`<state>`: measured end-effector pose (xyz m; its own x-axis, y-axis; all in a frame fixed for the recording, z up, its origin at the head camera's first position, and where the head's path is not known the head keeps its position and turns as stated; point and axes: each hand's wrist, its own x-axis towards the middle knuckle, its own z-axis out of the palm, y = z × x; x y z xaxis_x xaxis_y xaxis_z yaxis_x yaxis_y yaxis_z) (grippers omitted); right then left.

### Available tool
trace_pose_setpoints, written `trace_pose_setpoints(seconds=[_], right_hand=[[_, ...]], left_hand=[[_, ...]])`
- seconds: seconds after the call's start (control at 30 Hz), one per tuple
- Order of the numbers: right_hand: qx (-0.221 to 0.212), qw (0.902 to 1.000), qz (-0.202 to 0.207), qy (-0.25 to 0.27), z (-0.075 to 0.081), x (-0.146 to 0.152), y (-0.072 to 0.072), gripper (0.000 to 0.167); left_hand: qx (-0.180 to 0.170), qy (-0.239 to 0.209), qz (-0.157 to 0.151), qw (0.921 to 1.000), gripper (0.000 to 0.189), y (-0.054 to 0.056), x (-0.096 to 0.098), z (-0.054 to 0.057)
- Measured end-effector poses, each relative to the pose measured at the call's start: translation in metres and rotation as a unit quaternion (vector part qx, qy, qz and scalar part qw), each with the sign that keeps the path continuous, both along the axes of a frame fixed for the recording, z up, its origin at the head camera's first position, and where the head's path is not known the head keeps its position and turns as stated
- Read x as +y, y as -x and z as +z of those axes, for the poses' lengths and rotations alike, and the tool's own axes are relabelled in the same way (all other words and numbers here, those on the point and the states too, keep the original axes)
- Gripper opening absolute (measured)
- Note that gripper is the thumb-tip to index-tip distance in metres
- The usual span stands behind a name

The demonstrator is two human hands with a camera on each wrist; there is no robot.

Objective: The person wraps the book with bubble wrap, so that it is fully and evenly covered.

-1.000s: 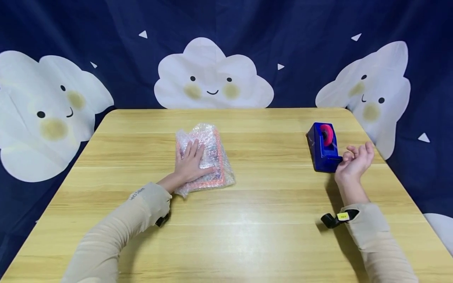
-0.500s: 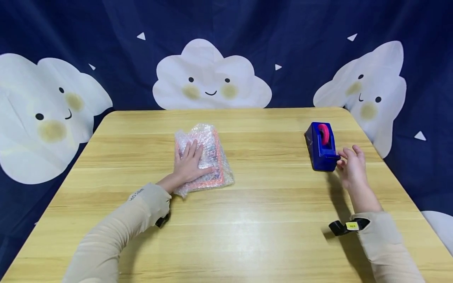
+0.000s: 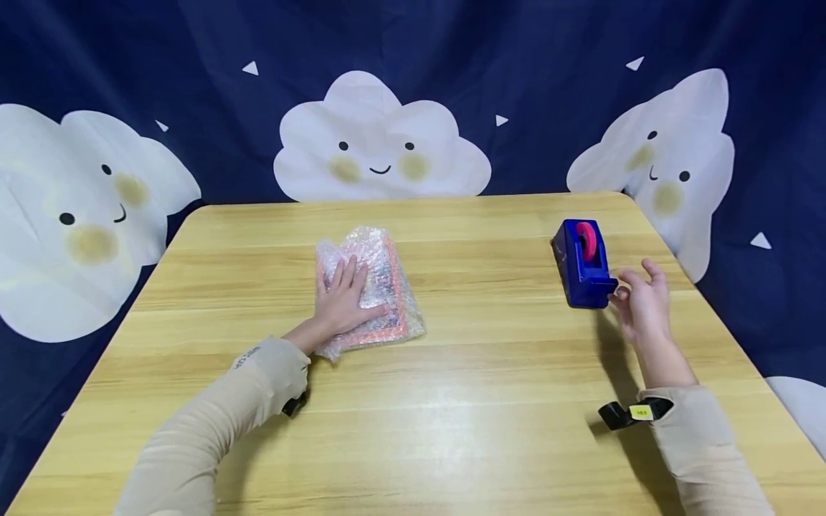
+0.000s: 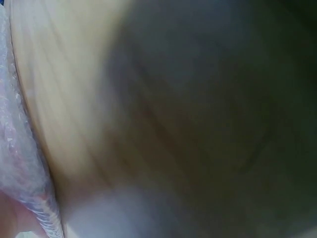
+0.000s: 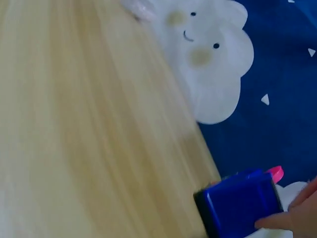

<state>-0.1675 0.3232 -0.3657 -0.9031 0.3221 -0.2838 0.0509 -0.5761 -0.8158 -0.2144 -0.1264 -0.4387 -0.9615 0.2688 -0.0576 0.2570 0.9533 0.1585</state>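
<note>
My left hand [image 3: 342, 308] lies flat, fingers spread, on a flat rectangular item with an orange patterned border [image 3: 399, 294]. Clear bubble wrap [image 3: 415, 320] encloses that item, and what it is cannot be made out. A strip of the wrap [image 4: 20, 144] shows along the edge of the blurred left wrist view. On the right stands a blue tape dispenser [image 3: 587, 290] with a pink-red roll [image 3: 588, 241]. My right hand [image 3: 647, 308] is at its cutter end, fingers partly bent. One fingertip meets the dispenser's side in the right wrist view; no pinched tape can be made out.
The wooden table [image 3: 452, 444] has rounded far corners. Behind it hangs a dark blue curtain [image 3: 529, 57] printed with smiling white clouds. A black wrist camera [image 3: 616, 416] sticks out from the right sleeve, close above the tabletop.
My right hand has turned and shifted so that its fingertips sit at the dispenser's front end. My left hand and the wrapped item have stayed put. The head view has shifted slightly.
</note>
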Motion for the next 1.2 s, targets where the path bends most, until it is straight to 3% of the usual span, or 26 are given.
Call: trace_pose_setpoints(seconds=[0.1, 0.3, 0.4, 0.57, 0.63, 0.73, 0.8, 0.87, 1.07, 1.2], right_hand=[[-0.015, 0.9982, 0.009, -0.058, -0.003, 0.004, -0.001, 0.058], [-0.026, 0.9922, -0.031, -0.118, -0.013, 0.013, -0.003, 0.025], [-0.036, 0.9840, -0.013, -0.174, -0.019, 0.017, -0.003, 0.020], [-0.025, 0.9573, 0.039, -0.285, -0.038, 0.026, 0.004, 0.046], [-0.009, 0.9555, 0.051, -0.290, -0.048, 0.032, 0.009, 0.053], [0.018, 0.9582, 0.075, -0.276, -0.058, 0.038, 0.015, 0.057], [0.032, 0.9690, 0.079, -0.232, -0.065, 0.043, 0.019, 0.058], [0.035, 0.9736, 0.083, -0.210, -0.066, 0.043, 0.020, 0.061], [0.048, 0.9899, 0.077, -0.109, -0.042, 0.024, 0.004, 0.067], [0.061, 0.9939, 0.088, -0.030, -0.026, 0.013, -0.006, 0.069]], left_hand=[[0.002, 0.001, 0.001, 1.0000, 0.102, 0.001, -0.001, 0.000], [-0.004, -0.001, 0.004, 1.0000, 0.100, -0.001, 0.000, 0.001], [-0.010, -0.004, 0.004, 0.9999, 0.100, -0.002, 0.000, 0.000], [-0.011, -0.005, 0.004, 0.9999, 0.100, -0.002, 0.000, -0.001], [-0.008, -0.004, 0.004, 0.9999, 0.099, -0.001, 0.000, -0.001], [-0.006, -0.001, 0.005, 1.0000, 0.100, 0.000, 0.001, 0.000], [-0.007, 0.000, 0.004, 1.0000, 0.100, 0.000, 0.001, 0.000], [-0.008, 0.000, 0.003, 1.0000, 0.100, 0.000, 0.002, 0.000], [-0.008, -0.006, 0.002, 0.9999, 0.099, 0.000, 0.001, 0.001], [-0.006, -0.004, 0.003, 1.0000, 0.098, 0.000, 0.001, 0.002]])
